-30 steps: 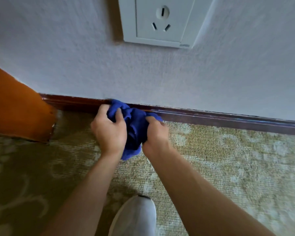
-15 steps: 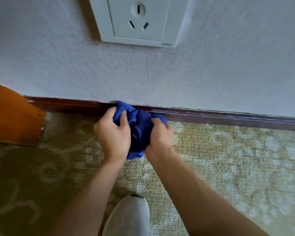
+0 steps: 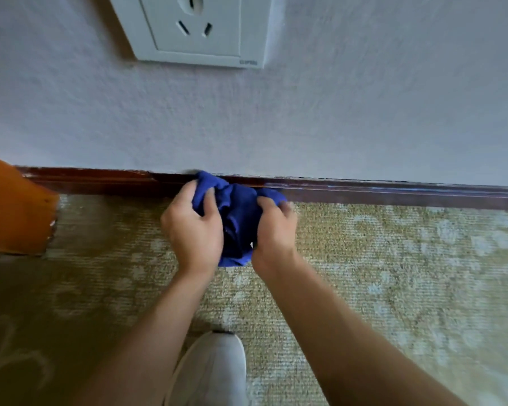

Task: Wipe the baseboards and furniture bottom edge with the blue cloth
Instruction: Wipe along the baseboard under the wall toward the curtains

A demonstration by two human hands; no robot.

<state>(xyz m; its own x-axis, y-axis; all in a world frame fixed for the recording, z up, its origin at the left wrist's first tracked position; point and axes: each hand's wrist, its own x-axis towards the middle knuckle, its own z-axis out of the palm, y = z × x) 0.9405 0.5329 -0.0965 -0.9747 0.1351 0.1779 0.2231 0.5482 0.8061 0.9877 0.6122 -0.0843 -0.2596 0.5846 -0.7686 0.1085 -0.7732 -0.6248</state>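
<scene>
A bunched blue cloth point(image 3: 238, 212) sits against the dark brown baseboard point(image 3: 393, 193) where the white wall meets the carpet. My left hand point(image 3: 192, 230) grips the cloth's left side, fingers curled over its top. On the cloth's right side my right hand point(image 3: 273, 230) holds it, fingers dug into the folds. The cloth's upper edge touches the top of the baseboard. An orange-brown piece of wooden furniture point(image 3: 15, 209) stands at the far left, its bottom edge on the carpet.
A white wall socket point(image 3: 200, 27) is set in the wall above the hands. Patterned green-beige carpet point(image 3: 393, 273) covers the floor. My light shoe point(image 3: 214, 373) is at the bottom centre, below the forearms.
The hands and cloth have shifted slightly right along the baseboard, away from the furniture. The view has drifted, with socket and furniture sliding left in frame.
</scene>
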